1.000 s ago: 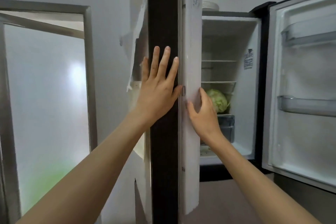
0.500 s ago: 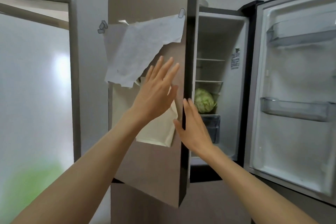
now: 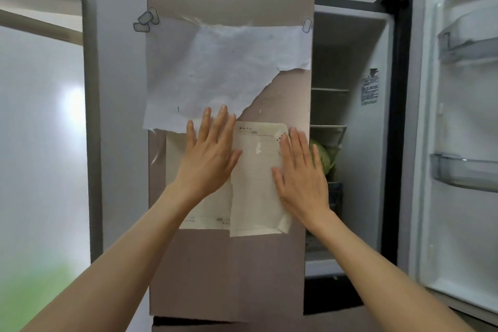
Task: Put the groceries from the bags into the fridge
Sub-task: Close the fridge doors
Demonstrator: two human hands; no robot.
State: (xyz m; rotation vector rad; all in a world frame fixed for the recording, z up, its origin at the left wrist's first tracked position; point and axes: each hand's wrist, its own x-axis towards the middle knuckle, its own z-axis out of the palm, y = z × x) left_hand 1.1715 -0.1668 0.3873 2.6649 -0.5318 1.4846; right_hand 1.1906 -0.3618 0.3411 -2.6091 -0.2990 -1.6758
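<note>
The fridge's left door (image 3: pixel 229 272), beige-brown, faces me nearly closed. Both my hands press flat on it: my left hand (image 3: pixel 208 155) lies over the papers at its middle, my right hand (image 3: pixel 300 172) on a cream sheet (image 3: pixel 256 183) near the door's right edge. Behind that edge the fridge interior (image 3: pixel 347 67) shows as a narrow strip, with a green cabbage (image 3: pixel 322 160) on a shelf. The right door (image 3: pixel 455 143) stands wide open. No bags are in view.
A torn white paper (image 3: pixel 215 78) is held to the left door by magnets (image 3: pixel 145 20). The right door has clear shelves (image 3: pixel 463 170), which look bare. A grey-framed frosted glass door (image 3: pixel 43 116) stands to the left.
The left fridge door has swung from edge-on towards closed. My right hand moved from its inner edge to its front, and both hands now press flat on it.
</note>
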